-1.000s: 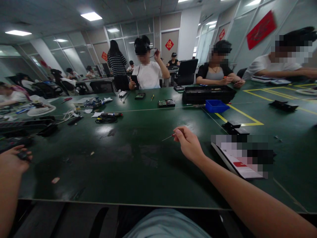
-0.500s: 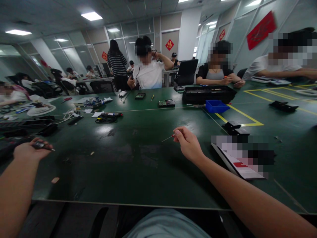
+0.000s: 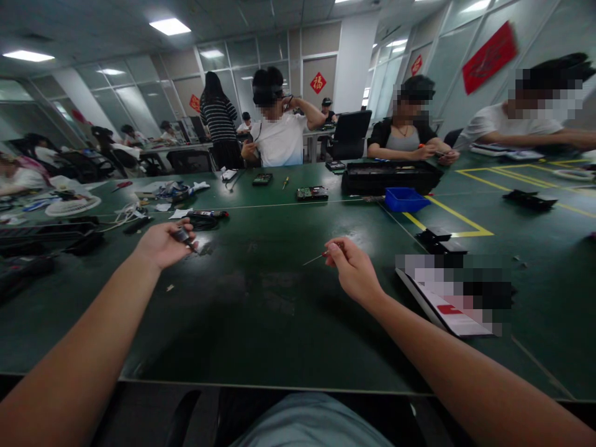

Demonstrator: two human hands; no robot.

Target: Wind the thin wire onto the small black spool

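Observation:
My right hand [image 3: 354,267] is closed around a thin screwdriver [image 3: 315,259]. Its slim metal shaft points left over the green table, a bit of red shows at the handle, and the rest is inside my fingers. To the left, my left hand [image 3: 161,245] is turned partly palm up, fingers curled around a small dark object with a pale tip [image 3: 182,236]. Its exact kind is too blurred to tell. Just beyond that hand lies a bundle of black cable [image 3: 205,218] with a red end.
A green table [image 3: 261,335] spans the view. Circuit-board devices [image 3: 312,194], a long black bin [image 3: 393,178] and a blue tray [image 3: 406,200] stand farther back. Black brackets [image 3: 440,240] and a white booklet [image 3: 447,304] lie right. Cables and parts clutter the left. Several people sit around.
My left hand has moved right and away from me, carrying the small dark object from the table's left side toward the black cable bundle. My right hand and the screwdriver have hardly moved.

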